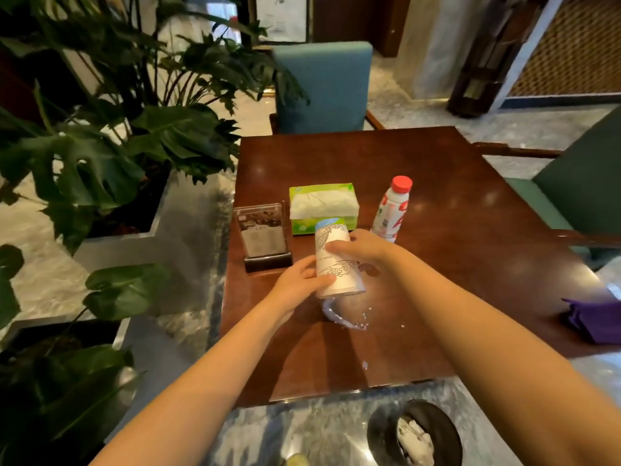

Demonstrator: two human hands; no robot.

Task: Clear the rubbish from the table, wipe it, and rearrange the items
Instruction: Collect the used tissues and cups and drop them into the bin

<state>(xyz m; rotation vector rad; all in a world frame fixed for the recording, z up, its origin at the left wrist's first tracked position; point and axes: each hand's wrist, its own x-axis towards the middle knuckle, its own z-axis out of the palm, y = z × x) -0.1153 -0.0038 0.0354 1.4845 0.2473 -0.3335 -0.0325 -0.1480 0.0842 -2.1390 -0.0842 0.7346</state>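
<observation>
Head view: left hand, right hand around white cup; puddle beneath

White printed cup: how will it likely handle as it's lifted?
The white printed cup is probably light: the left hand and right hand hold it tilted without visible strain. Its base is likely wet and may drip or slip, given the milky ring on the table beneath. It looks like paper, so squeezing could buckle it.

Purple cloth (green tissue box)
</observation>
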